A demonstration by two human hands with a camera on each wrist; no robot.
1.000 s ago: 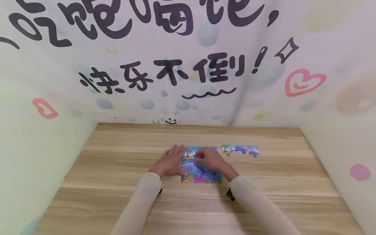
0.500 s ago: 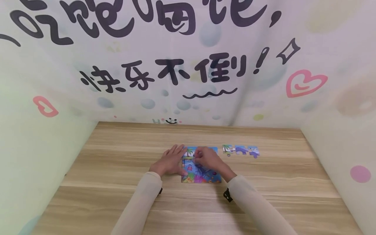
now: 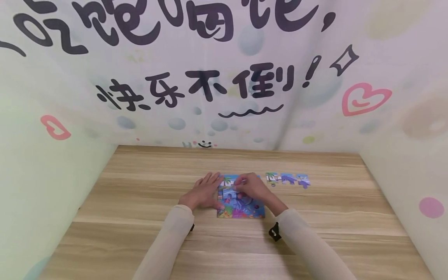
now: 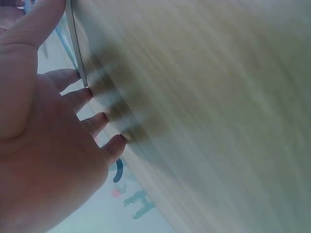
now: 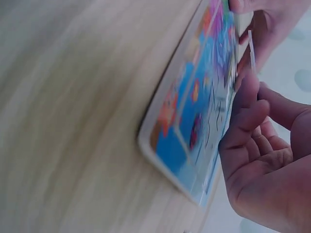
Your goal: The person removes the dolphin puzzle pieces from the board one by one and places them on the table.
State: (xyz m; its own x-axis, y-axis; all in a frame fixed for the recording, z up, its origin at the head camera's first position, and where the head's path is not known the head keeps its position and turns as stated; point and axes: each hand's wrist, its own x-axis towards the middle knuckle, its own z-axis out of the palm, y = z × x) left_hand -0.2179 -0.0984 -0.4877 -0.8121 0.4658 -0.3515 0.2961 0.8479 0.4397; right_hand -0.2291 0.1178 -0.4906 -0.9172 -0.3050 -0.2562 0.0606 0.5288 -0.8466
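Pinching 1 piece [image 5: 251, 51], right fingers [image 5: 245, 125] curled; left fingers [image 4: 115, 146] spread against the puzzle board [image 3: 241, 213]

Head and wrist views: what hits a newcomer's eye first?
Probably the big black lettering across the back wall. Then the sea-picture puzzle board on the table, left hand at its left edge, right hand pinching a piece over it. A row of three pieces sits right of the board.
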